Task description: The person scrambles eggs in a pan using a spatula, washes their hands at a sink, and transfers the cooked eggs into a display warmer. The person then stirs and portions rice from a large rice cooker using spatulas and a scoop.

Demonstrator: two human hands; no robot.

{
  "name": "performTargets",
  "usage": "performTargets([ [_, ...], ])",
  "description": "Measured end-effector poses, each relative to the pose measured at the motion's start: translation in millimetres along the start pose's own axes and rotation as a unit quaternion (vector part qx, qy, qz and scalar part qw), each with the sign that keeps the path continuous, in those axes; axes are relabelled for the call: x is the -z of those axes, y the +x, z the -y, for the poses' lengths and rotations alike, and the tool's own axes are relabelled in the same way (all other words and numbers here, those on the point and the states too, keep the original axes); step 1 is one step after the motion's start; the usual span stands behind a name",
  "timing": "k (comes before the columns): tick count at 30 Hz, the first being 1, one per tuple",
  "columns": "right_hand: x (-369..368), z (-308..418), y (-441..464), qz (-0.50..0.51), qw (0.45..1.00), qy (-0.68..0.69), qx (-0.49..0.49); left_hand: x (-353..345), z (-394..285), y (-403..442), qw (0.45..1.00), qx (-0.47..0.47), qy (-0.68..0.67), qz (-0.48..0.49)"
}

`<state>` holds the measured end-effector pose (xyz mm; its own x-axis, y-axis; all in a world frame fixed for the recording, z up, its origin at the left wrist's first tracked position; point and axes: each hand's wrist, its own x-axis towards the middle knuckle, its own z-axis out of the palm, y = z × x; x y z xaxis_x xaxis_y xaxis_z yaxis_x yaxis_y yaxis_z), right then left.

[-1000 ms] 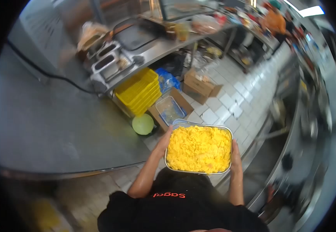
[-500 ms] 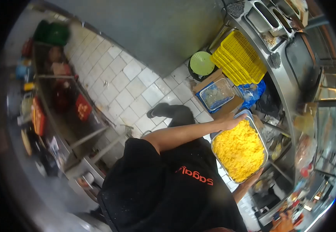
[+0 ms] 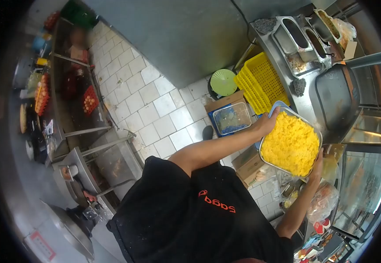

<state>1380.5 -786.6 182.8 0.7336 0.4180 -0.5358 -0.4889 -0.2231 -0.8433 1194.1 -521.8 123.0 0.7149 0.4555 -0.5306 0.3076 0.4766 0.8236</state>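
Note:
Both of my hands carry a rectangular metal tray (image 3: 267, 164) filled with crumbly yellow food (image 3: 290, 142), perhaps scrambled egg or rice; I cannot tell which. My left hand (image 3: 267, 124) is closed on the tray's upper left side. A light-blue piece (image 3: 277, 105) shows at the corner beside that hand. My right hand (image 3: 316, 166) grips the opposite, lower right side, its fingers partly hidden by the tray. The tray is held in the air in front of the steel counter (image 3: 302, 107).
Metal containers (image 3: 291, 33) and a dark flat lid (image 3: 337, 94) rest on the counter. Below are yellow crates (image 3: 260, 81), a green round object (image 3: 223, 82) and a cardboard box (image 3: 221, 100) holding a clear container. Egg trays (image 3: 90, 100) sit on shelving across the tiled floor (image 3: 155, 118).
The tray has moved right and upward in view, closer to the counter, with both hands still on it. My right forearm shows more fully. The whole view has shifted.

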Motion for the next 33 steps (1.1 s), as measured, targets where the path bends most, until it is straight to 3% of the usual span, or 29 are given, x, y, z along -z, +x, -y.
performTargets([
  [3, -34, 42, 10, -0.025, 0.994, -0.102, -0.03, -15, 19, 33, 0.998, 0.026, 0.007, -0.056],
  [6, -50, 66, 30, 0.042, 0.988, -0.15, 0.005, -30, 31, 57, 0.99, -0.009, -0.135, 0.041],
  [7, 28, 28, 125, 0.072, 0.98, -0.171, 0.066, -29, 28, 46, 0.979, -0.034, -0.193, 0.063],
  [8, -36, 64, 70, 0.006, 0.968, -0.25, -0.011, -28, 25, 36, 0.962, -0.056, -0.251, 0.088],
  [11, -27, 36, 90, -0.007, 0.903, -0.4, 0.155, -8, 31, -36, 0.935, -0.045, -0.349, 0.032],
  [13, -32, 15, 75, -0.014, 0.934, -0.348, 0.075, 11, 63, -63, 0.945, -0.082, -0.314, -0.029],
  [14, -7, 39, 213, 0.005, 0.906, -0.42, 0.051, -47, 33, 47, 0.948, -0.044, -0.295, -0.107],
  [16, -30, 73, 188, -0.036, 0.804, -0.583, 0.11, -60, 31, 44, 0.937, -0.051, -0.305, -0.161],
  [20, -58, 126, 165, -0.018, 0.841, -0.525, 0.129, -81, -9, 3, 0.935, -0.061, -0.319, -0.142],
  [23, -45, 163, 196, -0.21, 0.828, -0.429, 0.295, -91, 12, 9, 0.936, -0.075, -0.279, -0.2],
  [25, -19, 213, 240, -0.433, 0.66, -0.422, 0.446, -100, 24, 13, 0.923, -0.065, -0.334, -0.178],
  [26, -14, 245, 260, -0.512, 0.702, -0.363, 0.337, -101, 34, 17, 0.926, -0.084, -0.332, -0.159],
  [28, 8, 289, 297, -0.507, 0.784, -0.311, 0.18, -97, 49, 22, 0.927, -0.09, -0.326, -0.164],
  [29, 34, 297, 350, -0.476, 0.796, -0.351, 0.131, -99, 56, 26, 0.924, -0.075, -0.326, -0.185],
  [31, 65, 313, 366, -0.28, 0.82, -0.492, 0.083, -103, 54, 26, 0.92, -0.059, -0.324, -0.214],
  [33, 73, 317, 370, -0.208, 0.875, -0.429, 0.081, -111, 42, 15, 0.919, -0.055, -0.314, -0.232],
])
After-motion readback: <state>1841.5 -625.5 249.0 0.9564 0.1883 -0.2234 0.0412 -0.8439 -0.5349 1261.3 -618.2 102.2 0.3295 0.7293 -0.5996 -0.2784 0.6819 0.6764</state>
